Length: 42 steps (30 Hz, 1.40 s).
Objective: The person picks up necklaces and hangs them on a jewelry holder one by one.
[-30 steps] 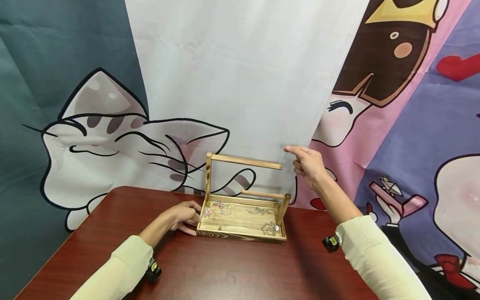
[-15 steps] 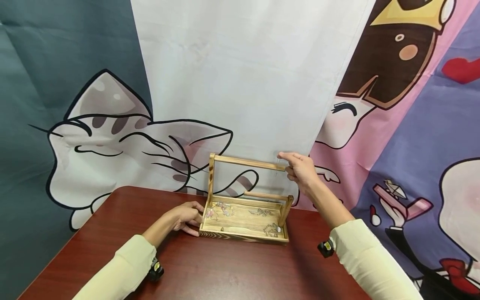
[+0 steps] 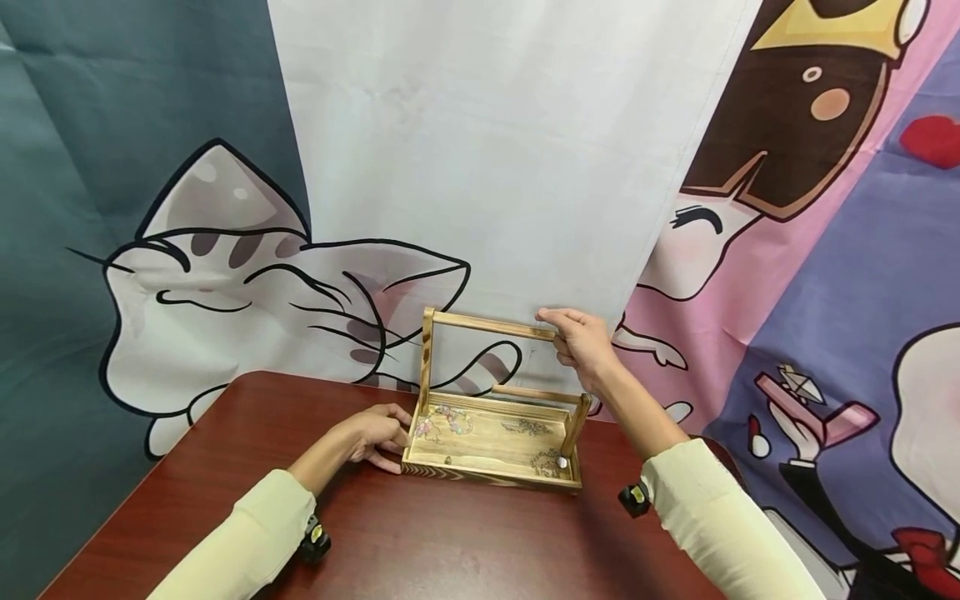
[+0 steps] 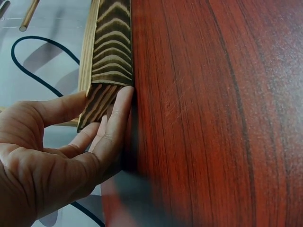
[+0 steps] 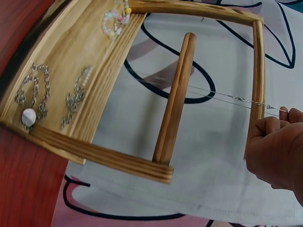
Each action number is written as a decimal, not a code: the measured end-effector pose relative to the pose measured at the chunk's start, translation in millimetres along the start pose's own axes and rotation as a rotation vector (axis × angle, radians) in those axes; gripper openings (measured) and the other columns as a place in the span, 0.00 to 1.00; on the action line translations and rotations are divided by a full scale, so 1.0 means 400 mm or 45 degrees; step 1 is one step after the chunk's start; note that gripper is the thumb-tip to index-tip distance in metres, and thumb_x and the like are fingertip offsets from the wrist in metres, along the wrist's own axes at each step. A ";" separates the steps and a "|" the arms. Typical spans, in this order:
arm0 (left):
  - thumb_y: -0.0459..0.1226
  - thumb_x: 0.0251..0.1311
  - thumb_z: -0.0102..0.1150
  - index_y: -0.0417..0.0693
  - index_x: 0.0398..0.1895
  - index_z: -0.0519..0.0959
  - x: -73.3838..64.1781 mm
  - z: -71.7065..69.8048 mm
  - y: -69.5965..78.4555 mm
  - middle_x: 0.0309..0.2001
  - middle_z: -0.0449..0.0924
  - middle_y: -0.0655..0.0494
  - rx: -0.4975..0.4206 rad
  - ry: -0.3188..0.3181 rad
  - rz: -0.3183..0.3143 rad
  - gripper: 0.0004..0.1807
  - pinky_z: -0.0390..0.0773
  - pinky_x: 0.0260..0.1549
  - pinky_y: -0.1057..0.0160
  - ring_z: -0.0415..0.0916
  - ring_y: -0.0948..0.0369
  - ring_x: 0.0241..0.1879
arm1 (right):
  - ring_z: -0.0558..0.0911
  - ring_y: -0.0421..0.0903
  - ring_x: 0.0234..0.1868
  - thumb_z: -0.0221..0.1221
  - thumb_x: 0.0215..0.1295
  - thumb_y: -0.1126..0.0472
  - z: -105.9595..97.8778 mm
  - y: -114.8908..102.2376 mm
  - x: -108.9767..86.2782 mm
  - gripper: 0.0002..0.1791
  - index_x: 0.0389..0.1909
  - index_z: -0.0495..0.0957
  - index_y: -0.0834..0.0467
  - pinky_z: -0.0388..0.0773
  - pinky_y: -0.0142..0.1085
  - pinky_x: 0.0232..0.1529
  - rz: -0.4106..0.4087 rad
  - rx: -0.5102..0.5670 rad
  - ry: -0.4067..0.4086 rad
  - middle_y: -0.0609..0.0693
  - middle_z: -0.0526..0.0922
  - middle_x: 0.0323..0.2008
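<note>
A wooden jewelry stand (image 3: pixel 480 435) with a shallow tray and two bars stands on the table. My left hand (image 3: pixel 378 435) grips the tray's left end; in the left wrist view, thumb and fingers (image 4: pixel 116 118) lie on either side of the corner. My right hand (image 3: pixel 585 342) is at the right end of the upper bar (image 5: pixel 258 61). It pinches a thin silver necklace (image 5: pixel 241 99), whose strands cross the upper bar in the right wrist view; whether they touch it, I cannot tell. The lower bar (image 5: pixel 175 99) seems bare.
Inside the tray lie pastel beaded bracelets (image 3: pixel 453 419), a silver chain (image 5: pixel 73 99) and another chain (image 5: pixel 40 80) with a round white charm (image 5: pixel 29 117). A printed cloth (image 3: pixel 480 167) hangs close behind the red-brown table (image 3: pixel 450 542).
My right hand has moved left and slightly down, from beyond the upper bar's free end to over that end, bringing the necklace along. My left hand keeps its hold on the stand.
</note>
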State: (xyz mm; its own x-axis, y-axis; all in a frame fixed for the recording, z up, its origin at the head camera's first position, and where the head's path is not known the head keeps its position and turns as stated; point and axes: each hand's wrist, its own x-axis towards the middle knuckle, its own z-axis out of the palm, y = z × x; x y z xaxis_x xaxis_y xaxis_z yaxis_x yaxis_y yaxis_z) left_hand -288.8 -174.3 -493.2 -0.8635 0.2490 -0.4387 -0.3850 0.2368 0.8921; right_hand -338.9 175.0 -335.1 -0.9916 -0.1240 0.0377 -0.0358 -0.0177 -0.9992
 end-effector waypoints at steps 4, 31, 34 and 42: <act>0.21 0.64 0.58 0.32 0.67 0.68 0.001 0.004 0.000 0.51 0.85 0.35 0.001 0.007 0.002 0.27 0.97 0.40 0.47 0.88 0.49 0.47 | 0.57 0.33 0.15 0.67 0.82 0.57 0.016 0.003 -0.001 0.08 0.46 0.92 0.54 0.53 0.25 0.17 -0.006 -0.001 -0.006 0.36 0.61 0.12; 0.21 0.64 0.59 0.32 0.69 0.68 0.001 0.005 0.001 0.48 0.85 0.36 0.025 0.050 -0.019 0.28 0.97 0.41 0.45 0.87 0.49 0.48 | 0.56 0.35 0.17 0.70 0.80 0.54 0.181 0.026 0.001 0.15 0.56 0.91 0.60 0.53 0.27 0.20 0.021 -0.044 -0.046 0.40 0.85 0.40; 0.21 0.64 0.59 0.32 0.68 0.69 -0.002 0.005 0.003 0.49 0.85 0.36 0.023 0.053 -0.023 0.28 0.97 0.41 0.45 0.87 0.49 0.48 | 0.57 0.35 0.17 0.70 0.79 0.54 0.200 0.023 0.003 0.15 0.55 0.92 0.60 0.54 0.27 0.20 0.014 -0.040 -0.051 0.40 0.81 0.33; 0.21 0.64 0.59 0.32 0.68 0.69 -0.002 0.005 0.003 0.50 0.84 0.36 0.015 0.044 -0.024 0.28 0.97 0.41 0.45 0.87 0.49 0.48 | 0.57 0.36 0.16 0.71 0.79 0.54 0.244 0.028 0.008 0.13 0.54 0.93 0.58 0.56 0.29 0.20 -0.008 -0.069 -0.059 0.40 0.85 0.40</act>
State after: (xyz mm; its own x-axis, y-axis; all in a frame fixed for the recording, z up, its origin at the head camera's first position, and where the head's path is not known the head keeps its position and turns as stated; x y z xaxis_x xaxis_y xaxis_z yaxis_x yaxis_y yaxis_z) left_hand -287.8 -172.4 -492.1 -0.8668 0.2116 -0.4515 -0.3979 0.2523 0.8821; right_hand -330.3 77.5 -345.0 -0.9845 -0.1702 0.0430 -0.0496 0.0348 -0.9982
